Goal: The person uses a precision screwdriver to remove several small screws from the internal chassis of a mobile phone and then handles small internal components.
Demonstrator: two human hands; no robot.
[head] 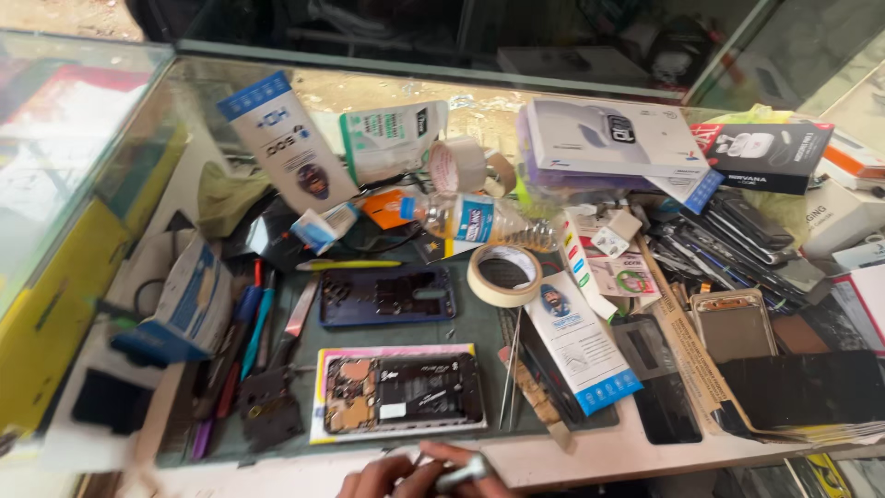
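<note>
Only the fingers of my hands show, at the bottom edge of the view. My right hand (461, 461) curls over a small grey metal object (464, 476). My left hand (373, 480) lies close beside it, mostly cut off, and I cannot tell what it holds. Just beyond the fingers lies an opened phone (406, 392) with its insides exposed, resting on a pink-edged panel. Behind that phone is a dark blue phone frame (387, 295). Thin metal tweezers (512, 369) lie to the right of the opened phone.
The green mat (475, 323) carries a masking tape roll (504, 274), a plastic bottle (479, 221), pens and screwdrivers (249, 323) and a blue-and-white box (189, 304). Stacked phone screens (737, 240), a gold back cover (733, 323) and product boxes (608, 138) crowd the right. Glass panels enclose the left and back.
</note>
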